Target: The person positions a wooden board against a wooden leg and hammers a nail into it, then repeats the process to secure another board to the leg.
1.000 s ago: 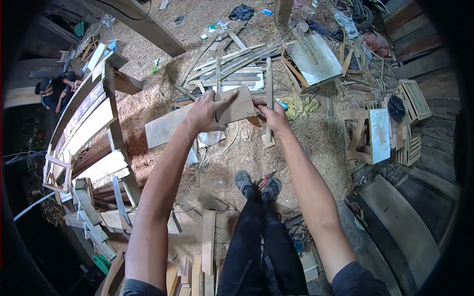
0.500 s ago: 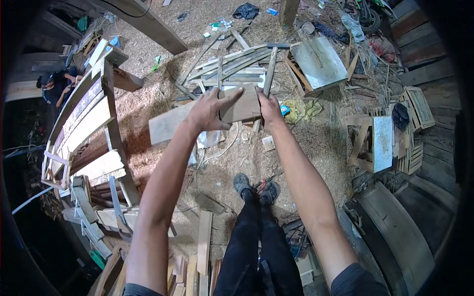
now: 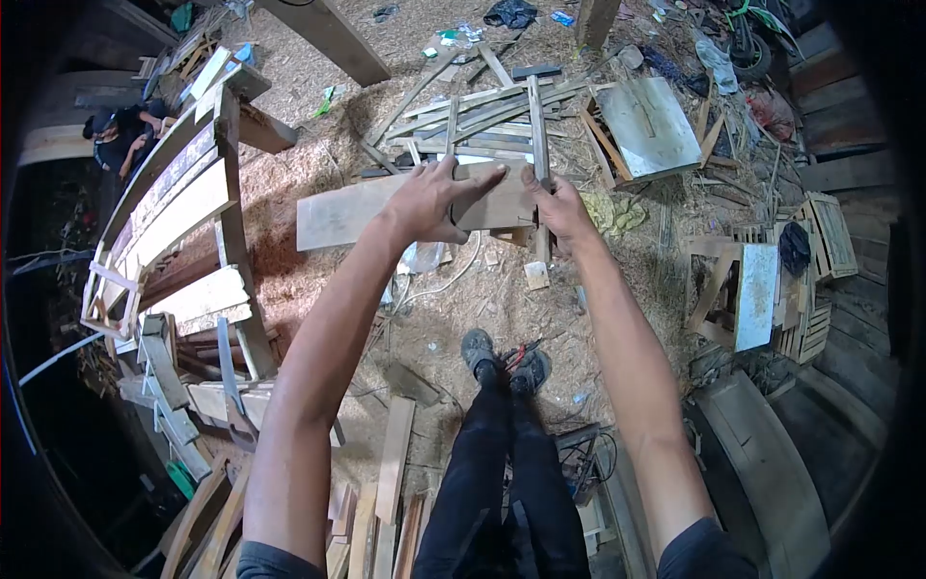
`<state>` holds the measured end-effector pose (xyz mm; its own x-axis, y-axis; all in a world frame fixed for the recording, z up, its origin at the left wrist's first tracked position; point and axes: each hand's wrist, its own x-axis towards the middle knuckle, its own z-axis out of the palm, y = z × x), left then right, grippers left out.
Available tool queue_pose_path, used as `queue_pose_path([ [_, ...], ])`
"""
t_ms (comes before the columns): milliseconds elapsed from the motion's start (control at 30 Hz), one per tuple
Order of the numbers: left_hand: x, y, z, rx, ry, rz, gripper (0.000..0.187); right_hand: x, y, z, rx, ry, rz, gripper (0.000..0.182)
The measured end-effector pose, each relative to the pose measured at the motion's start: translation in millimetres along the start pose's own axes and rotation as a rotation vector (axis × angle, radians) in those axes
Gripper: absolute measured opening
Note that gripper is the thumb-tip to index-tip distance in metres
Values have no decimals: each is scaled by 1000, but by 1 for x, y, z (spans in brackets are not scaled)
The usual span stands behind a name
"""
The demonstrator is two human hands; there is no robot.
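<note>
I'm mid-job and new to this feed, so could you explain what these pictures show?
There is no machine here: you see a person's bare left hand and right hand. Every picture comes from one camera worn on that person's head, looking forward and down, so the arms reach away from you and the shoes show below.

The left hand lies with fingers spread across a board; the right is at the board's right end. Whether either carries its weight, I can't tell.

The floor is strewn with shavings. Beyond the board lie strips of wood and a pale panel. Another person is at far left.
</note>
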<state>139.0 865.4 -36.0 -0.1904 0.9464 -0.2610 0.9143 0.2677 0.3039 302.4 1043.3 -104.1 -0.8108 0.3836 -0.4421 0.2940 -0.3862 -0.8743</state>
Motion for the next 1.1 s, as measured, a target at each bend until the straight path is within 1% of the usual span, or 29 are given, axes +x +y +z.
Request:
queue_pose_path([
  [33, 4, 3, -4, 25, -94, -49, 120, -2, -1, 3, -14, 17, -32, 43],
  [133, 5, 3, -8, 24, -12, 12, 118, -6, 3, 16, 121, 72, -121, 39],
  [233, 7, 10, -12, 54, -112, -37, 119, -12, 7, 14, 48, 120, -187, 35],
  [333, 4, 22, 0, 86, 42, -71, 119, -20, 7, 8, -9, 176, -155, 35],
  [367, 3, 24, 7, 30, 134, -94, 111, -25, 5, 6, -82, 248, -112, 37],
  [467, -9, 47, 35, -94, 634, -197, 95, -36, 4, -3, -94, 331, -138, 39],
  [500, -22, 64, 40, -261, 826, -237, 66, -36, 11, -8, -85, 333, -182, 41],
  [600, -30, 106, 111, -1010, 1038, -709, 51, -40, 22, 0, 13, 425, -213, 42],
  [667, -4, 125, 114, -1501, 958, -880, 44, -37, 28, 7, 22, 481, -282, 43],
  [733, 19, 139, 118, -1794, 1073, -811, 33, -46, 33, 15, 4, 504, -327, 43],
  [767, 25, 149, 119, -1738, 1066, -825, 31, -57, 30, 11, -18, 447, -186, 46],
  [800, 37, 150, 112, -1672, 1072, -798, 32, -56, 27, 12, 42, 455, -204, 47],
  [833, 36, 159, 101, -1745, 1119, -779, 32, -61, 26, 16, 105, 462, -216, 50],
  [867, 35, 163, 100, -1707, 1120, -746, 32, -67, 24, 18, 164, 466, -221, 52],
  [900, 36, 164, 109, -1671, 1123, -710, 32, -65, 33, 10, 178, 451, -154, 56],
  [1000, 32, 167, 125, -1673, 971, -693, 30, -81, 23, 4, 182, 456, -127, 55],
  [1067, 29, 164, 130, -1679, 823, -732, 30, -81, 25, -6, 113, 417, -123, 52],
  [1100, 27, 168, 127, -1605, 809, -758, 26, -83, 27, -9, 84, 407, -136, 52],
])
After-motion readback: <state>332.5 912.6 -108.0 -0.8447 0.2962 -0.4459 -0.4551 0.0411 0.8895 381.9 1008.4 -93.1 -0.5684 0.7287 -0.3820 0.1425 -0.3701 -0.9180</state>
